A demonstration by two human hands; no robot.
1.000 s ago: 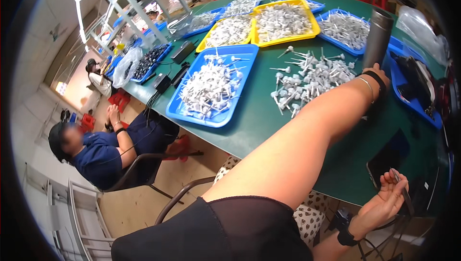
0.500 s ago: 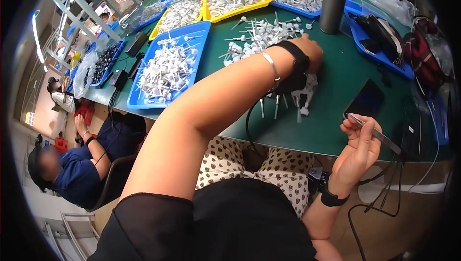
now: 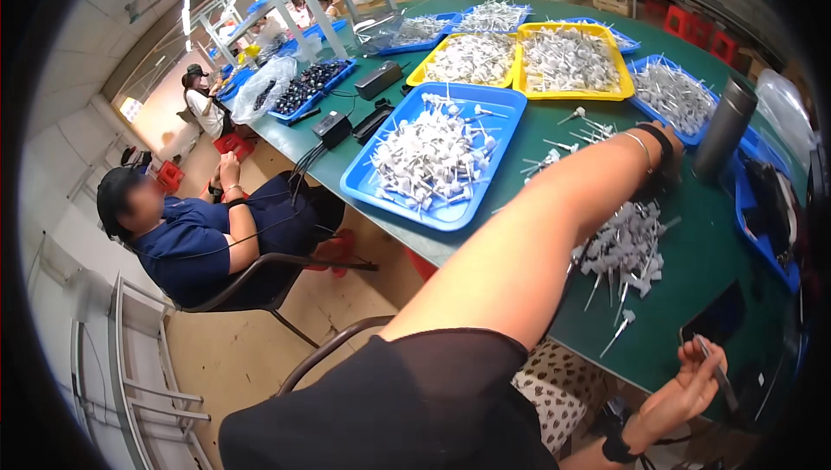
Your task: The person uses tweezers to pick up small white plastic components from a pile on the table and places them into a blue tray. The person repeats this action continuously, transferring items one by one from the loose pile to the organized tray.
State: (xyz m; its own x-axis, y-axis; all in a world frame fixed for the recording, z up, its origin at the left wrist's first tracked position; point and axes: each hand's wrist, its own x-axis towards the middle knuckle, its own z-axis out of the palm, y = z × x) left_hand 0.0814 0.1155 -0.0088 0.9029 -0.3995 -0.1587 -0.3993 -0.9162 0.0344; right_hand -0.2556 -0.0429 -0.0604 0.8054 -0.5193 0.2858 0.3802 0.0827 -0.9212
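My left arm reaches across the green table over a pile of small white plastic pieces with thin stems (image 3: 625, 245). Past its silver bracelet and black wristband, only a little of my left hand (image 3: 674, 136) shows, at the far side of the pile. Its fingers are hidden. Lower right, beside the table's front edge, my right hand (image 3: 684, 390) is closed around metal tweezers (image 3: 718, 375), held with the fingers curled. One white piece (image 3: 618, 333) lies apart, close to the table's front edge. A dark phone (image 3: 717, 312) rests near my right hand.
A blue tray (image 3: 357, 177) of white pieces stands left of my arm. Yellow trays (image 3: 576, 97) and other blue ones are farther back. A grey metal flask (image 3: 725, 128) stands right of my left hand. A seated person (image 3: 195, 228) is at the left.
The view has swung left, so the table and trays appear farther right. My left hand has moved to the pile's far side, and the pile's near part shows more. My right hand keeps the tweezers.
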